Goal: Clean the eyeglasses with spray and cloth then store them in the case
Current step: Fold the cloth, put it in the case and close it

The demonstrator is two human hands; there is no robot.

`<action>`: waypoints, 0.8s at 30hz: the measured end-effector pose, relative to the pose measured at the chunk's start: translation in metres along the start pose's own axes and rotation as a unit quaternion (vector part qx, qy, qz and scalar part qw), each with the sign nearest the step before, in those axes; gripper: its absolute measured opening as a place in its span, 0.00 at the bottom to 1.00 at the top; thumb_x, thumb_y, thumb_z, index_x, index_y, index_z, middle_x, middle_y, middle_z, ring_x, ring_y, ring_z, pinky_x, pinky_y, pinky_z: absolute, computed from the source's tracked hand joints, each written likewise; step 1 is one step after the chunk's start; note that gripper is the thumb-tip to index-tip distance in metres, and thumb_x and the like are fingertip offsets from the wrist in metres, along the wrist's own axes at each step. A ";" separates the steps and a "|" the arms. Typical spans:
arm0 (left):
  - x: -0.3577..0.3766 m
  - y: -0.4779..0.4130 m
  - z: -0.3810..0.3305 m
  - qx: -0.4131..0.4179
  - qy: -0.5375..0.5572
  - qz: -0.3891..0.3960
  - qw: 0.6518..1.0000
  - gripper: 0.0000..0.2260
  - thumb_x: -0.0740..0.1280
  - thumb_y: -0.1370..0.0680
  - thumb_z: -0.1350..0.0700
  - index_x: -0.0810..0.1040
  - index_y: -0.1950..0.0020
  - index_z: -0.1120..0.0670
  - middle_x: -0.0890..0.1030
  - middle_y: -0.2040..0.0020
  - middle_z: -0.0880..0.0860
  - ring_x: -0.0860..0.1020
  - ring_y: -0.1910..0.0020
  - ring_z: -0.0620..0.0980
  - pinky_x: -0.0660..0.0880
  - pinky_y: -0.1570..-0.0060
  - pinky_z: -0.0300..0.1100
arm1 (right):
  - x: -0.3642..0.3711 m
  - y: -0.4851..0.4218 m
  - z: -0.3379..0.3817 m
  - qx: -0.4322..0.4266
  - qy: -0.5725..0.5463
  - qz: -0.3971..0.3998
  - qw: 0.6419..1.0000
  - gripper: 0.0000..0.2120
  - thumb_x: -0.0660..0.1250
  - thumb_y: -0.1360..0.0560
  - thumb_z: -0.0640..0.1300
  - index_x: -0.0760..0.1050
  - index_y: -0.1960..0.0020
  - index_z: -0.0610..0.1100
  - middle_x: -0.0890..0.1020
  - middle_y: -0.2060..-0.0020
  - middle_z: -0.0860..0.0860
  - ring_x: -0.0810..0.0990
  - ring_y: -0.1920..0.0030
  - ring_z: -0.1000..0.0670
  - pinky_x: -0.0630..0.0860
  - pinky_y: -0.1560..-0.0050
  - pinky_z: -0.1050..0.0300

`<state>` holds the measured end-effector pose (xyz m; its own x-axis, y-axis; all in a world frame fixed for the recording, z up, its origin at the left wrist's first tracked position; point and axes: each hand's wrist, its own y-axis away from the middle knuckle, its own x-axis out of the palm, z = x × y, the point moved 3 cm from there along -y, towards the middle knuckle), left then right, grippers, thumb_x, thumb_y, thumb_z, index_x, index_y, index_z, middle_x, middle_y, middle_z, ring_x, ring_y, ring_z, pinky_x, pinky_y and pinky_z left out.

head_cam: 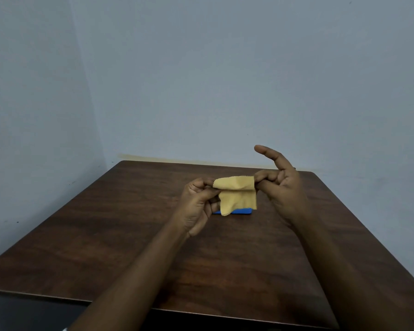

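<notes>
A small yellow cleaning cloth [237, 193] hangs folded over above the middle of the table, held at both top corners. My left hand [197, 206] pinches its left corner with thumb and fingers. My right hand [282, 187] pinches its right corner, with the index finger sticking up and free. Behind and below the cloth lies a blue case [242, 211] flat on the table, mostly hidden by the cloth and my left hand. No eyeglasses and no spray bottle are in view.
The dark brown wooden table [129, 235] stands against a pale blue wall, its far edge close to the wall and its near edge at the bottom of the view.
</notes>
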<state>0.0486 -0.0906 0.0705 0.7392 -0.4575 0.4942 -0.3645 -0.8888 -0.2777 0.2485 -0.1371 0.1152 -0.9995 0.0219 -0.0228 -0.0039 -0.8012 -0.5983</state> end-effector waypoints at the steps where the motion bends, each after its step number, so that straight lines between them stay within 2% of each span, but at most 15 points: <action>1: 0.001 0.000 0.001 -0.002 0.000 -0.001 1.000 0.15 0.68 0.23 0.70 0.85 0.61 0.53 0.87 0.56 0.55 0.87 0.56 0.52 0.85 0.61 0.46 | 0.001 -0.001 -0.001 0.000 -0.017 -0.004 1.000 0.33 0.66 0.23 0.26 0.75 0.26 0.55 0.87 0.62 0.46 0.85 0.58 0.52 0.81 0.52 0.61; 4: 0.003 -0.001 0.003 0.008 -0.023 -0.004 1.000 0.25 0.59 0.20 0.76 0.83 0.67 0.53 0.83 0.63 0.51 0.83 0.61 0.51 0.82 0.67 0.42 | 0.000 -0.002 -0.004 0.012 -0.050 -0.021 0.998 0.30 0.65 0.25 0.28 0.77 0.29 0.53 0.85 0.65 0.44 0.84 0.61 0.52 0.79 0.54 0.62; 9: 0.003 0.000 0.000 0.026 -0.062 0.003 0.998 0.24 0.61 0.18 0.74 0.85 0.65 0.53 0.84 0.63 0.49 0.85 0.63 0.45 0.81 0.70 0.39 | 0.000 -0.002 -0.008 0.015 -0.040 -0.029 0.999 0.27 0.64 0.23 0.28 0.79 0.32 0.52 0.85 0.63 0.43 0.84 0.58 0.50 0.80 0.52 0.60; 11: 0.000 0.000 0.000 0.028 -0.070 -0.002 0.997 0.23 0.62 0.18 0.73 0.85 0.64 0.53 0.84 0.61 0.50 0.85 0.61 0.46 0.82 0.68 0.41 | 0.001 -0.001 -0.008 0.010 -0.022 -0.029 0.999 0.27 0.63 0.22 0.25 0.78 0.32 0.50 0.86 0.63 0.43 0.85 0.57 0.50 0.80 0.53 0.61; 14: -0.003 -0.001 -0.002 0.049 -0.118 -0.020 0.992 0.22 0.62 0.18 0.73 0.86 0.62 0.53 0.85 0.57 0.53 0.85 0.54 0.52 0.86 0.58 0.51 | 0.001 0.000 -0.007 0.008 0.012 -0.032 0.999 0.27 0.62 0.22 0.23 0.77 0.32 0.48 0.87 0.59 0.42 0.85 0.54 0.49 0.81 0.51 0.57; 15: -0.004 0.000 -0.005 0.065 -0.148 -0.026 0.987 0.22 0.63 0.18 0.74 0.87 0.60 0.52 0.86 0.56 0.53 0.85 0.53 0.53 0.86 0.56 0.51 | 0.001 0.000 -0.006 0.009 0.019 -0.033 0.999 0.27 0.62 0.22 0.22 0.77 0.32 0.48 0.87 0.56 0.42 0.85 0.53 0.48 0.81 0.50 0.54; 18: 0.000 0.003 -0.020 0.138 -0.266 -0.026 0.954 0.19 0.66 0.19 0.72 0.87 0.50 0.50 0.88 0.48 0.49 0.86 0.47 0.47 0.84 0.52 0.41 | 0.000 0.001 -0.006 0.005 0.046 -0.042 0.998 0.27 0.64 0.22 0.23 0.78 0.33 0.49 0.86 0.46 0.44 0.84 0.48 0.46 0.83 0.46 0.44; 20: 0.004 0.004 -0.032 0.182 -0.321 -0.016 0.929 0.19 0.67 0.19 0.71 0.86 0.44 0.48 0.88 0.43 0.47 0.85 0.42 0.47 0.83 0.46 0.42 | 0.000 0.002 -0.007 0.001 0.069 -0.049 0.996 0.26 0.65 0.22 0.24 0.79 0.35 0.50 0.85 0.44 0.46 0.84 0.49 0.47 0.84 0.43 0.43; 24: 0.014 0.007 -0.056 0.236 -0.362 0.005 0.902 0.20 0.67 0.22 0.69 0.89 0.51 0.45 0.89 0.52 0.47 0.86 0.50 0.47 0.82 0.52 0.39 | 0.004 0.002 -0.004 -0.033 0.095 -0.048 0.994 0.19 0.68 0.23 0.23 0.85 0.50 0.45 0.87 0.51 0.51 0.85 0.45 0.51 0.85 0.44 0.48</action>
<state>0.0245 -0.1050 0.1218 0.9755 -0.1767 -0.1307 -0.2178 -0.6975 -0.6827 0.2449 -0.1366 0.1105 -0.9706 0.2143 -0.1096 -0.0911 -0.7486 -0.6567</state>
